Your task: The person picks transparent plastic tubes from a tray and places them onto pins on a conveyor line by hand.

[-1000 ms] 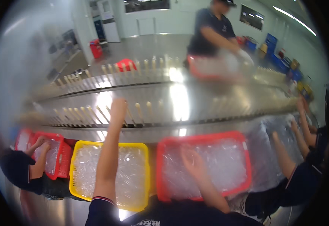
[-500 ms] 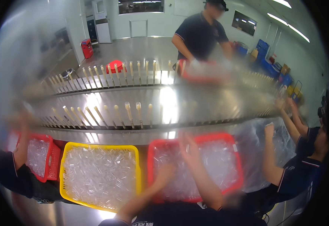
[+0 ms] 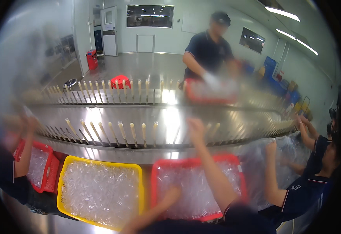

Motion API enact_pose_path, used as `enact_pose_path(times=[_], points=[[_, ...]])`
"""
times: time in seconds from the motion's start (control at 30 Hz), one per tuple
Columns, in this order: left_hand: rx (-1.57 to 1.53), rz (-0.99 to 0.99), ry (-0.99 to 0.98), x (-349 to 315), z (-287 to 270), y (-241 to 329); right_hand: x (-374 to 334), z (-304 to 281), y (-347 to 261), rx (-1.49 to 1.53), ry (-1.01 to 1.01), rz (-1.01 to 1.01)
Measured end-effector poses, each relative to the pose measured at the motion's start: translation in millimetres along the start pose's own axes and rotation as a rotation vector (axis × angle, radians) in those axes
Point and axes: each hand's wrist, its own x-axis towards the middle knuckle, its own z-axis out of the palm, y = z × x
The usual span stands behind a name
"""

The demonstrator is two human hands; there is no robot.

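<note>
My left hand (image 3: 173, 194) is low over the red basket (image 3: 153, 187), which is filled with short clear plastic tubes (image 3: 190, 193). Its fingers blur into the tubes, so their pose is not readable. My right hand (image 3: 195, 130) is raised beyond the basket's far rim, at the near row of upright pegs (image 3: 144, 134) on the steel machine. Its fingers are bunched together; what they hold, if anything, is lost in haze. Pale sleeves cover many pegs just left of that hand, and some farther left are bare dark rods.
A yellow basket (image 3: 142, 187) of clear tubes stands left of mine, with a smaller red basket (image 3: 53, 171) beyond it. Co-workers' arms reach in at both sides. Across the machine a person (image 3: 207, 54) handles a red basket (image 3: 211, 95). A clear plastic bag (image 3: 256, 171) lies right.
My right hand has gone from above the red basket up to the peg row. My left hand stays at the tubes. The view has tilted slightly upward.
</note>
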Motion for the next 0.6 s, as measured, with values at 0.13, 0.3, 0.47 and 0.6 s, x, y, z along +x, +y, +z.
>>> enact_pose_path(times=[0.13,0.3,0.47,0.6], points=[[-0.062,-0.094,-0.177,-7,-29,0,-11,4,3,-0.141,0.057,-0.077],[-1.031,-0.274,-0.077,15,-113,-23,-34,-20,20,-0.174,0.085,-0.024],[-2.094,-0.577,-0.021,-7,-202,-48,-133,-33,-53,0.933,0.422,1.128],[-2.406,-0.456,-0.022,-30,-235,-65,-190,-35,-120,1.145,0.302,1.533]])
